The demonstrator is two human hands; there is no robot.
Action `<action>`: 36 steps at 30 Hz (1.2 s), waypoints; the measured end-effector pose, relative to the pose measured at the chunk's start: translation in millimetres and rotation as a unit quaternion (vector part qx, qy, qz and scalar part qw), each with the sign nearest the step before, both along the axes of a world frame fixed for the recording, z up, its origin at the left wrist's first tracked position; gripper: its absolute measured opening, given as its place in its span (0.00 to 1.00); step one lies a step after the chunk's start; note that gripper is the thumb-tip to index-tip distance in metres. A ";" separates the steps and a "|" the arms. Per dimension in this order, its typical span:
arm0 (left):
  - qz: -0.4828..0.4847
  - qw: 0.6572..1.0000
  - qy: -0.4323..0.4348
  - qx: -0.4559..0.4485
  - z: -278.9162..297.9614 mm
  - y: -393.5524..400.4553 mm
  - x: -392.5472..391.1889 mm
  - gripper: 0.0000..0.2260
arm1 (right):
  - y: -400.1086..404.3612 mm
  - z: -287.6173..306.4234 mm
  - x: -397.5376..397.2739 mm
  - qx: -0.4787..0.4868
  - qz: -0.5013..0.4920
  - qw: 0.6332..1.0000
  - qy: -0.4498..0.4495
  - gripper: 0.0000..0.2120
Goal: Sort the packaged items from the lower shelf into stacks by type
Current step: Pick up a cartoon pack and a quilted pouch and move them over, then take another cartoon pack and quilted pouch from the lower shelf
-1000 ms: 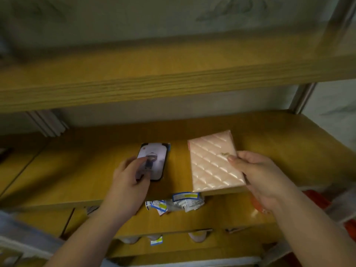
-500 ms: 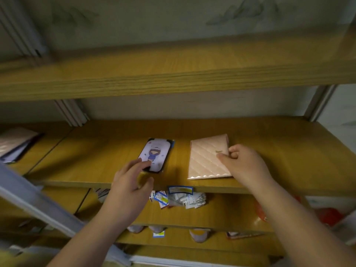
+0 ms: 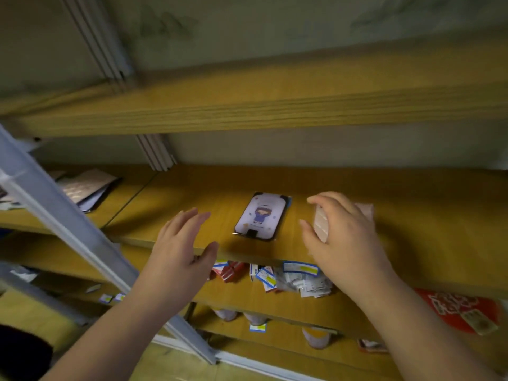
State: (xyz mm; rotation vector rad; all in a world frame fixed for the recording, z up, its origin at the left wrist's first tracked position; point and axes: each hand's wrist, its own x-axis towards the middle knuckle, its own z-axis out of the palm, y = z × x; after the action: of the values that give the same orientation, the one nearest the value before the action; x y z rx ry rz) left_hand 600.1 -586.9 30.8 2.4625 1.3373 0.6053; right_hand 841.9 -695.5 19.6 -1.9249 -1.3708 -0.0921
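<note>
While on the shelf [image 3: 412, 215], right hand [image 3: 346, 237] grip around pink quilted packet [image 3: 321, 229], left hand [image 3: 181, 251] wide, phone case [image 3: 262, 215] at nine o'clock of packet.

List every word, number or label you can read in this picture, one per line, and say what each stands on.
No text here reads clearly enough to quote.
Phone case package: a cartoon figure, no legible words.
Red packet: white characters, too blurred to read.
Blue-edged labels on the small packets on the lower shelf: print too small.
Pink quilted package under the right hand: no text visible.
</note>
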 end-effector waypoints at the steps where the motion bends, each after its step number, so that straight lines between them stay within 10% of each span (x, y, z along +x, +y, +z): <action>1: 0.005 1.000 -0.003 0.003 1.6 2.1 -8.3 0.28 | 3.6 2.6 -10.1 -0.007 0.009 1.000 -0.007 0.17; 36: 0.142 0.978 -0.143 -0.049 -22.6 182.7 -492.6 0.27 | 276.3 7.6 -496.4 -0.090 0.239 0.967 -0.012 0.24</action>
State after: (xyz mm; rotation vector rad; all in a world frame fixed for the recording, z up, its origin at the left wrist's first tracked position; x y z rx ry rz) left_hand 107.5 -404.2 8.2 2.0282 1.5638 0.8988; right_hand 345.5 -419.2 27.1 -1.6810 -1.8743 0.2523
